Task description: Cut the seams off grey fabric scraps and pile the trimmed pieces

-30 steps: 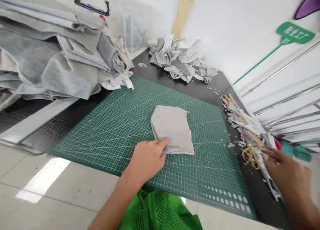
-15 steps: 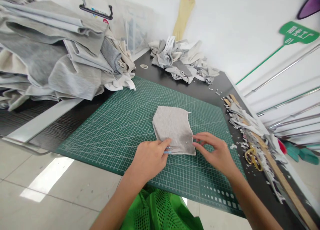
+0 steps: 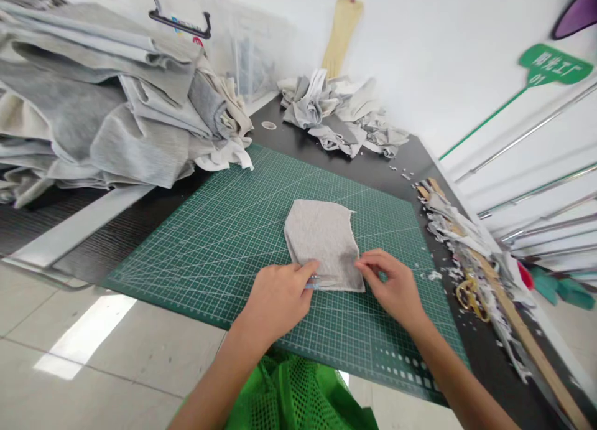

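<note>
A folded piece of grey jersey fabric (image 3: pixel 321 243) lies flat near the middle of a green cutting mat (image 3: pixel 209 249). My left hand (image 3: pixel 276 308) rests on its lower left edge, gripping a small blue and metal tool (image 3: pixel 314 283) against the cloth. My right hand (image 3: pixel 392 290) sits at the lower right corner of the fabric, its fingertips touching the edge. The tool is partly hidden by my left fingers, so its exact kind is unclear.
A tall heap of grey fabric (image 3: pixel 93 106) is at the left, and crumpled scraps (image 3: pixel 338 116) lie behind the mat. Gold scissors (image 3: pixel 471 299), cloth strips and a wooden ruler (image 3: pixel 525 336) lie to the right. A green mesh bag (image 3: pixel 298 396) is below the mat.
My right hand has moved left from the strips and scissors to the fabric's lower right corner. My left hand and the fabric have stayed about where they were.
</note>
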`<state>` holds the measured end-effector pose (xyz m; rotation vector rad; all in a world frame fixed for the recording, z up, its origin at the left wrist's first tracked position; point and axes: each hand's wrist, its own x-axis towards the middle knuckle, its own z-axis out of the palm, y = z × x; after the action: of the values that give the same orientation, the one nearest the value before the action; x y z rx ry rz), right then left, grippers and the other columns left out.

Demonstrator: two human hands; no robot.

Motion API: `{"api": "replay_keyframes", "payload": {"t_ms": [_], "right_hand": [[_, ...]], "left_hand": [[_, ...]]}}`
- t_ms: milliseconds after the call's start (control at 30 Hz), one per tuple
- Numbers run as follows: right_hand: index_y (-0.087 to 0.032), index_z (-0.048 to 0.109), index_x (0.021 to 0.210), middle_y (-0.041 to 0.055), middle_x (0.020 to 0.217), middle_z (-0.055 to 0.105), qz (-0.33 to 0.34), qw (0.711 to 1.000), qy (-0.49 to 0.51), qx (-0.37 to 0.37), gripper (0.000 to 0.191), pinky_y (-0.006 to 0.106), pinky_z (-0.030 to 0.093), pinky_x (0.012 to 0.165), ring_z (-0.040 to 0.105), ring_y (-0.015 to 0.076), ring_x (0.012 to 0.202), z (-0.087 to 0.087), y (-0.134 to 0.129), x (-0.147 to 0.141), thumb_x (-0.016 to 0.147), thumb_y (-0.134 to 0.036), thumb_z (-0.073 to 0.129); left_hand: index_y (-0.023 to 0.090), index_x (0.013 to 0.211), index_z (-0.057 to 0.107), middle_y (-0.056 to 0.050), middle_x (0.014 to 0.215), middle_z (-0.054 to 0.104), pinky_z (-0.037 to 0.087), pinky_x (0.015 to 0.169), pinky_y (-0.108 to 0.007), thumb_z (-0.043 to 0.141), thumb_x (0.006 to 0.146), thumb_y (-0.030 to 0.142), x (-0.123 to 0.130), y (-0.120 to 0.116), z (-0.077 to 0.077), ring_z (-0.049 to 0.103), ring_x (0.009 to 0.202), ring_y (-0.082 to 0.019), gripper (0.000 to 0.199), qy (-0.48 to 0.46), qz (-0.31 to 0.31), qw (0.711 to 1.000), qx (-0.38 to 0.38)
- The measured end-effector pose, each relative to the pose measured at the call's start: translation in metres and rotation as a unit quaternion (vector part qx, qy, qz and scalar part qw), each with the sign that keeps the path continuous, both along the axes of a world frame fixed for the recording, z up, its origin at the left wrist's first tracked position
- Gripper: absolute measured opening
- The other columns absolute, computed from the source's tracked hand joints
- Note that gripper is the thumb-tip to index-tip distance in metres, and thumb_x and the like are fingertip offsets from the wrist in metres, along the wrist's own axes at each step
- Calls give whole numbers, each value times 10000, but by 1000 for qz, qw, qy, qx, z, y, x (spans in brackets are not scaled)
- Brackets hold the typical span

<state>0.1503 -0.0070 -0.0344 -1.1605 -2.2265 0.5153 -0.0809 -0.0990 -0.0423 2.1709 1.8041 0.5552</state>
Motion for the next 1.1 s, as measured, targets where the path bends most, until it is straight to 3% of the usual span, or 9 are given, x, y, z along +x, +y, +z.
{"api": "replay_keyframes", "payload": {"t_ms": [100,167,267,400,533,667,833,967,1100], "right_hand": [[-217,682,832,41,842,681,-137,986,26,95,129,292,527,700,642,182,770,17,5,31,858,-329,623],[-219,698,840,55,856,702,-243,955,-7,168,136,293,528,672,661,194,745,29,11,62,823,-346,652],[-252,707,868,58,873,728,-352,907,-99,210,159,316,496,588,677,213,652,40,17,117,772,-373,669],[-294,690,754,56,749,725,-364,893,-217,154,115,378,494,604,698,285,659,37,19,180,707,-393,655],[-350,693,783,64,713,720,-321,906,-259,101,124,420,493,617,699,332,700,20,20,211,698,-352,603],[-393,706,829,56,648,708,-328,890,-305,82,193,436,474,585,666,341,595,8,24,219,720,-323,563],[-398,706,827,38,677,742,-359,877,-310,75,197,442,478,556,692,367,656,15,24,209,709,-529,619],[-373,696,855,13,652,744,-363,894,-255,63,250,434,512,568,722,362,776,26,18,187,721,-558,594],[-317,721,912,13,694,753,-314,921,-213,84,272,434,550,606,731,331,730,29,9,146,767,-485,563]], "left_hand": [[281,1284,529,6,918,720,503,662,-366,495,898,202,0,0,0,681,784,-239,395,-4,-2,1000,1],[282,1287,525,7,916,720,504,658,-371,489,900,204,0,0,-1,681,780,-243,397,-3,-1,1000,0],[282,1285,525,6,915,720,502,647,-378,498,892,204,-1,0,-1,679,767,-251,402,1,3,1000,-2],[280,1286,524,2,915,721,500,654,-378,503,885,195,-1,0,-2,679,778,-254,410,1,1,1000,-2],[281,1279,529,3,911,724,494,642,-369,501,891,200,0,0,-2,679,762,-249,397,2,3,1000,0],[286,1283,525,4,926,725,495,646,-368,499,895,199,1,0,-2,680,767,-248,398,1,4,1000,3],[285,1281,526,0,930,726,497,652,-370,493,896,197,1,1,-2,680,768,-246,396,0,2,1000,4],[279,1287,522,0,926,725,503,661,-386,492,891,193,1,0,-1,679,769,-252,407,-1,2,1000,1],[281,1285,522,4,917,723,508,671,-386,489,889,188,1,-1,-1,681,783,-253,408,-3,0,1000,-5]]}}
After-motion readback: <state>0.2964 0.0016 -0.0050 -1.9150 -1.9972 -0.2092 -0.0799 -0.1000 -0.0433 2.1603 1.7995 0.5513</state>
